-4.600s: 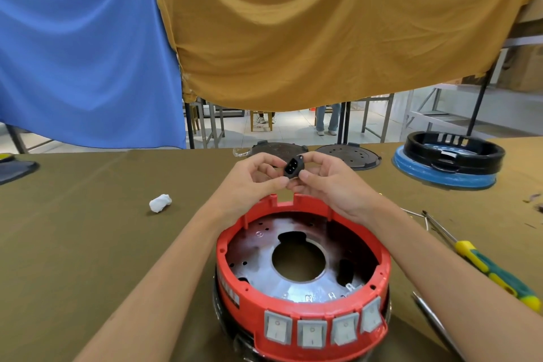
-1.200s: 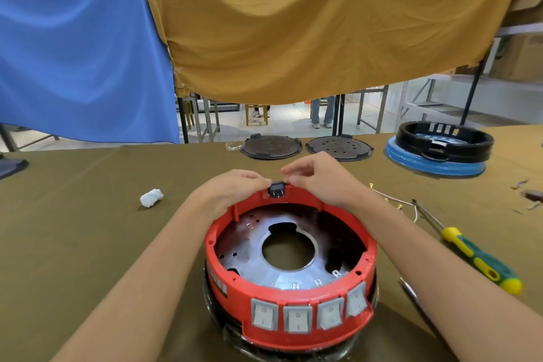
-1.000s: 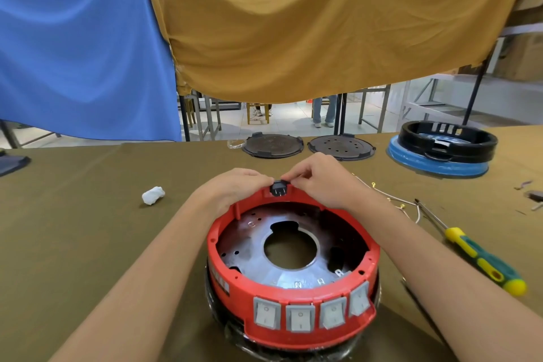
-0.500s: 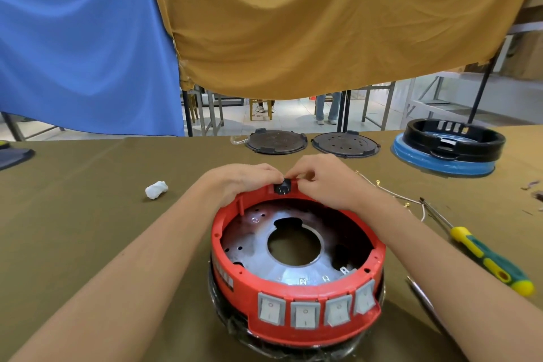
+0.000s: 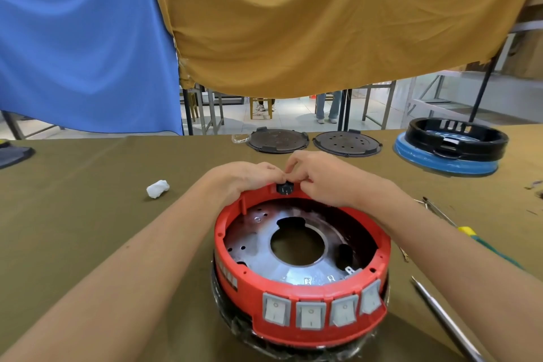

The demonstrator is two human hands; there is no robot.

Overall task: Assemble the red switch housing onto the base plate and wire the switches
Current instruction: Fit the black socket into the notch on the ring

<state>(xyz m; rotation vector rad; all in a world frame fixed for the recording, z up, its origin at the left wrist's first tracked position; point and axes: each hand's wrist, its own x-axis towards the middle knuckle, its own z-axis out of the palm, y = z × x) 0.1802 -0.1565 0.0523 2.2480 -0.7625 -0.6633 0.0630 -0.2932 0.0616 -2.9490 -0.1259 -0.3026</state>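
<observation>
My left hand and right hand meet at the far rim of the red ring — fingertips of both pinching a small black socket seated in the rim's notch. The ring sits on the metal plate on the olive table, four grey switches facing me.

Small black plastic socket at the far rim of the round red plastic switch housing: its sides hidden by the fingertips of the left hand and right hand. Yellow-and-green-handled screwdriver partly hidden behind the right forearm. Thin metal rod cut off by the bottom edge.
</observation>
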